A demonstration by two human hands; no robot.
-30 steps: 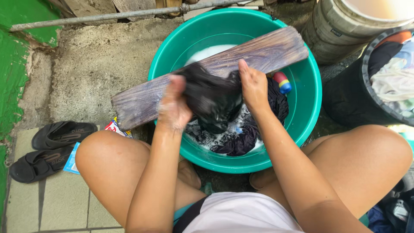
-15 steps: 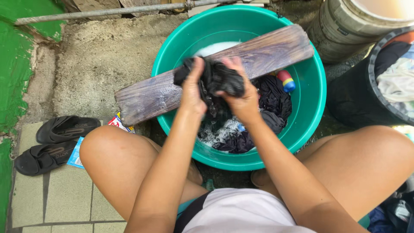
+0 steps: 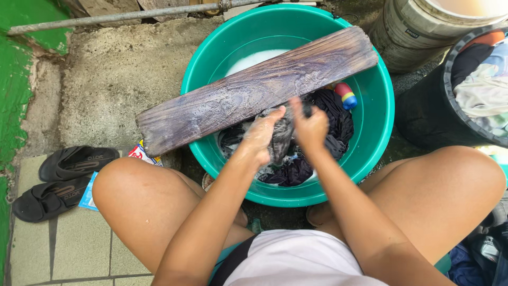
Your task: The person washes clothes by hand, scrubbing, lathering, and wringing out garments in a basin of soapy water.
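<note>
Head view, looking down. Centre of frame: green plastic basin (image 3: 381,114) w/ soapy water, dark laundry heaped in its lower half. A weathered wooden board (image 3: 254,95) lies diagonally across the rim, from upper right to centre left, its left end sticking out past the basin.

Just below the board's lower edge: left hand (image 3: 260,135), fingers curled tight, foam-covered, gripping a wet dark garment (image 3: 283,140). Right hand (image 3: 309,127) just beside it, also clenched on the same garment, knuckles up; the two hands nearly touch, cloth bunched between them. Slight motion blur on both.

Right of the hands, inside the basin near the board: small red item w/ blue and yellow bands (image 3: 345,95), kind unclear.

Lower frame: person's bare knees either side of the basin, light shorts at bottom centre.

Left centre: pair of black sandals (image 3: 63,177) on pale tiles, w/ a colourful packet (image 3: 140,154) partly under the left knee.

Upper right: dark tub (image 3: 423,114) holding mixed clothes; a pale bucket (image 3: 402,32) above it. Upper left: green-painted wall, metal pipe (image 3: 121,16) along top edge.
</note>
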